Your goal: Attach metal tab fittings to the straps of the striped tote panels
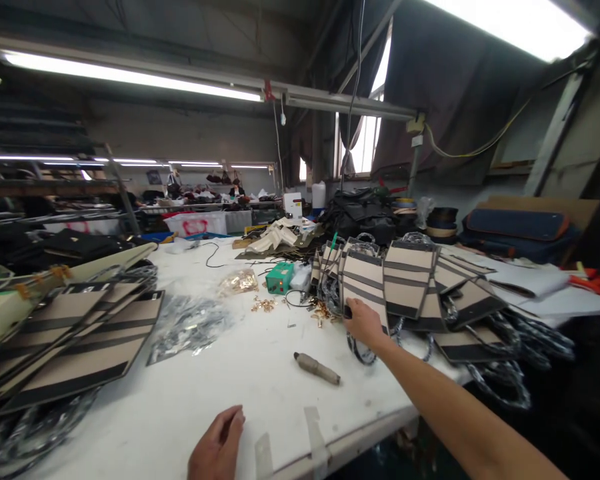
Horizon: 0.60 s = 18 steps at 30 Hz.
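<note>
Left edge of the tabletop point(260, 360): stack of striped panels point(87, 350), plastic-wrapped loops point(45, 430) sticking out underneath. Just right of it, clear plastic bag point(195, 327), flat. Your left hand point(216, 443) is near the front edge, fingers loosely curled, thumb slightly apart, nothing seen in it. Mid-tabletop, farther back: bag of gold-coloured bits point(237, 283), loose gold bits point(264, 305), green box point(280, 278). Between your hands lies a grey tool point(317, 369), slanting back left to front right, touched by neither. Your right hand point(365, 321) is at the near striped panel point(363, 277), toward the right edge of the tabletop. That panel lies beyond and right of your fingertips, tilted up in its pile point(453, 273), long axis running away from you, stripes crossing it. Right hand is the nearer; left is well apart. Right fingers are bent at the panel's lower left side; can't tell if they pinch it. Writing: red marks point(195, 225) far back, illegible; white box point(293, 203) near the back edge, markings too small. No brand readable.
</note>
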### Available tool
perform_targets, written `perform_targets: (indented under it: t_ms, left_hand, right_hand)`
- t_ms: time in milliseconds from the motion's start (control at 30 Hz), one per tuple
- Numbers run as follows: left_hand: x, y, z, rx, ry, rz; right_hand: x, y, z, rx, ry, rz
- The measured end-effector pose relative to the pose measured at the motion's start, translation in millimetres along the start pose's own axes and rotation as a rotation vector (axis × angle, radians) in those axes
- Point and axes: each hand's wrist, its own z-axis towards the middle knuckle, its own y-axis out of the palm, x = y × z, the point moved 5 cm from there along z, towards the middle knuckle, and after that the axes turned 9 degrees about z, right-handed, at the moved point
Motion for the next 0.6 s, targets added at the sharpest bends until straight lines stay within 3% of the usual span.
perform_targets:
  t_ms: [133, 233, 333, 400, 467, 533, 600]
  left_hand:
    - [3.3, -0.6, -2.0, -0.002, 0.027, -0.006]
    - [-1.1, 1.1, 0.3, -0.006, 0.037, -0.032]
    - [-9.2, 3.2, 4.2, -0.018, 0.019, -0.104]
    - [-10.0, 2.1, 3.8, -0.036, -0.019, -0.217]
    - [-1.6, -1.0, -1.7, -0.075, -0.076, -0.395]
    - [19.5, -3.5, -11.7, -0.158, -0.124, -0.604]
    - [53.5, -2.1, -23.6, -0.327, -0.124, -0.791]
  right_hand:
    - [15.3, -49.8, 6.4, 0.043, -0.028, 0.066]
    - [24.4, -106.3, 7.6, 0.160, -0.009, 0.112]
    - [22.2, -165.4, -10.1, 0.313, 0.018, 0.179]
    - [13.0, -194.9, -39.8, 0.398, 0.007, 0.239]
    - [-0.1, -208.8, -83.4, 0.429, -0.024, 0.228]
    - [-12.1, -205.6, -136.4, 0.446, -0.036, 0.149]
    - [-24.6, -186.5, -191.7, 0.467, -0.082, 0.092]
